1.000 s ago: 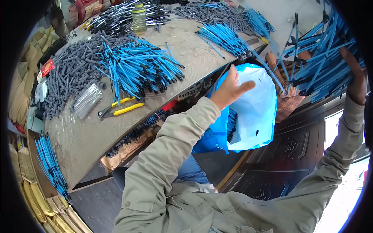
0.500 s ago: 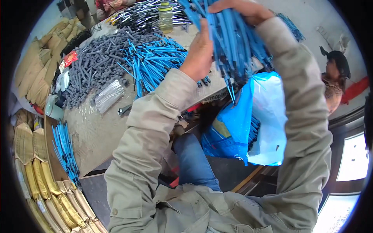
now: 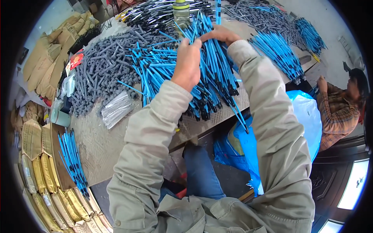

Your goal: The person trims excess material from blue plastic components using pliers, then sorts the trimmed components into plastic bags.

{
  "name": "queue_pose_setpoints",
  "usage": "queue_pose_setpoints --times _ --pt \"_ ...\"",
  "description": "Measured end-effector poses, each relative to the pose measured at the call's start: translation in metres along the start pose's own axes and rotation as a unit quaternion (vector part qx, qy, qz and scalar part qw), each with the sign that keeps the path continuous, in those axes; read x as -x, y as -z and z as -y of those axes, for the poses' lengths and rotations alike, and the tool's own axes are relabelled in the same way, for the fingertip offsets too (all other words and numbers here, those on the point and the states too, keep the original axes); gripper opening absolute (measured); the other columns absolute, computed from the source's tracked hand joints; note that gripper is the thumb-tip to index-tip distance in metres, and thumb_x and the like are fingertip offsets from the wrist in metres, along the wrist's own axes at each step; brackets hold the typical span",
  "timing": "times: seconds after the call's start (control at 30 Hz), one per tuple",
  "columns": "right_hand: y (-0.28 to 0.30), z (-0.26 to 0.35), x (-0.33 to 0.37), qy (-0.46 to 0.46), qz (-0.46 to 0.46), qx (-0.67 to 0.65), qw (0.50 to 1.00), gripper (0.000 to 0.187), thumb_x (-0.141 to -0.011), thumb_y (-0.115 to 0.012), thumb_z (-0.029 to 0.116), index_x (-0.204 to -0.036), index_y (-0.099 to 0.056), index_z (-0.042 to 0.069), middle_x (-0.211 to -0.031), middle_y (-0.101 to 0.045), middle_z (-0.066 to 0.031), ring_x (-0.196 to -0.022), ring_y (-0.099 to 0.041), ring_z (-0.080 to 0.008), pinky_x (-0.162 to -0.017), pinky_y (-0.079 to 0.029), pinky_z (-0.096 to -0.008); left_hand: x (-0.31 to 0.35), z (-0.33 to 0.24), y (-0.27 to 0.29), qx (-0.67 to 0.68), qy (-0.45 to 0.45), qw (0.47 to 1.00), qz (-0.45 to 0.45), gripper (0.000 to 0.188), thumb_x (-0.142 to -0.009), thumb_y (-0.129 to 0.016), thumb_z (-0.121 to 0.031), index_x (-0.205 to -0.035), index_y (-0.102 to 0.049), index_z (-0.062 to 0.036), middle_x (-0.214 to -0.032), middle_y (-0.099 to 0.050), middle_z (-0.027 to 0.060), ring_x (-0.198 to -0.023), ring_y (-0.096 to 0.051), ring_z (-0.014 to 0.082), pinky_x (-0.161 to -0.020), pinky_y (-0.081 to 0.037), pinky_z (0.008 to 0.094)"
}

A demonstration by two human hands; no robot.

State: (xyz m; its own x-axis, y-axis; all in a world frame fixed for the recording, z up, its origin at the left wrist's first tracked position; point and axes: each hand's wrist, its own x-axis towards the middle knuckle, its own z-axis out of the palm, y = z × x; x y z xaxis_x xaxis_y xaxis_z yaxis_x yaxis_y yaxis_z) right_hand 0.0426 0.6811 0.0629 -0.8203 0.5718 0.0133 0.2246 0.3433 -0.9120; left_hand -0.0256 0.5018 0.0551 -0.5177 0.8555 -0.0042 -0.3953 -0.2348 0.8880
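Observation:
A thick bundle of thin blue rods with black ends [image 3: 217, 64] is held between my hands over the table. My left hand [image 3: 188, 64] is closed at its left side, thumb up, most of its fingers hidden behind the rods. From the right, my right hand [image 3: 222, 34] wraps the upper part of the bundle. A few rods slant out of it past the table's front edge. Beneath and to the left lies a loose pile of the same blue rods [image 3: 155, 73]. Another neat stack of blue rods [image 3: 278, 52] rests to the right.
Small grey ribbed parts [image 3: 103, 66] heap on the left, by a packet of clear strips [image 3: 116, 109]. A lidded bottle [image 3: 181, 16] stands behind my hands. A blue plastic bag [image 3: 248, 151] hangs below the front edge. At right sits another person [image 3: 340, 108] in a plaid shirt.
The bundle has come down from above the blue bag onto the pile on the table, both hands moving with it. The view has shifted, showing more of the right side.

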Motion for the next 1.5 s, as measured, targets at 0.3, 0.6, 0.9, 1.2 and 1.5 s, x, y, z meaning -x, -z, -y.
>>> queue_pose_setpoints --times 0.3,0.6,0.9,1.2,1.5 --pt "-0.022 -0.034 0.007 -0.007 -0.101 0.385 0.918 0.055 -0.081 -0.059 0.043 -0.11 -0.056 -0.003 -0.102 -0.059 -0.0273 -0.101 -0.057 -0.0365 -0.087 -0.043 -0.0406 0.022 0.001 0.005 -0.052 -0.009 0.998 0.041 0.056 -0.085 -0.053 -0.014 -0.131 -0.03 0.0101 -0.112 -0.051 0.0159 -0.102 -0.047 0.0163 -0.087 -0.037 0.0301" --pt "0.068 -0.081 0.063 0.039 -0.102 0.205 0.973 0.027 -0.083 -0.05 0.021 -0.1 -0.063 0.005 -0.103 -0.062 -0.0195 -0.097 -0.058 -0.0363 -0.084 -0.045 -0.0428 0.148 -0.076 0.049 -0.54 -0.379 0.73 0.177 0.047 -0.08 -0.059 -0.007 -0.124 -0.048 0.0006 -0.137 -0.034 0.0217 -0.129 -0.032 0.036 -0.104 -0.028 0.0405" --pt "0.071 -0.115 0.119 -0.127 -0.176 0.601 0.769 0.019 -0.07 -0.059 0.023 -0.08 -0.062 0.007 -0.085 -0.063 -0.0172 -0.079 -0.063 -0.0339 -0.066 -0.051 -0.0428 0.243 -0.056 0.206 -0.704 -0.231 0.672 -0.016 0.064 -0.074 -0.061 -0.004 -0.132 -0.035 0.0026 -0.14 -0.027 0.0243 -0.131 -0.025 0.0404 -0.107 -0.023 0.0433" --pt "0.094 -0.119 0.147 -0.107 -0.259 0.64 0.716 0.014 -0.068 -0.058 0.016 -0.079 -0.059 0.008 -0.08 -0.063 -0.0153 -0.077 -0.063 -0.0329 -0.064 -0.051 -0.0465 0.225 0.0 0.199 -0.704 -0.224 0.674 0.024 0.072 -0.078 -0.064 -0.027 -0.135 -0.031 0.002 -0.14 -0.027 0.0254 -0.13 -0.022 0.044 -0.106 -0.018 0.0503" --pt "0.119 0.023 0.188 0.027 -0.331 0.768 0.548 0.021 -0.079 -0.049 0.008 -0.099 -0.05 0.013 -0.087 -0.061 -0.005 -0.08 -0.062 -0.0239 -0.053 -0.05 -0.0367 0.22 0.007 0.209 -0.72 -0.246 0.648 0.012 0.071 -0.075 -0.067 -0.029 -0.133 -0.036 -0.0022 -0.139 -0.03 0.022 -0.13 -0.022 0.0457 -0.104 -0.02 0.0537"
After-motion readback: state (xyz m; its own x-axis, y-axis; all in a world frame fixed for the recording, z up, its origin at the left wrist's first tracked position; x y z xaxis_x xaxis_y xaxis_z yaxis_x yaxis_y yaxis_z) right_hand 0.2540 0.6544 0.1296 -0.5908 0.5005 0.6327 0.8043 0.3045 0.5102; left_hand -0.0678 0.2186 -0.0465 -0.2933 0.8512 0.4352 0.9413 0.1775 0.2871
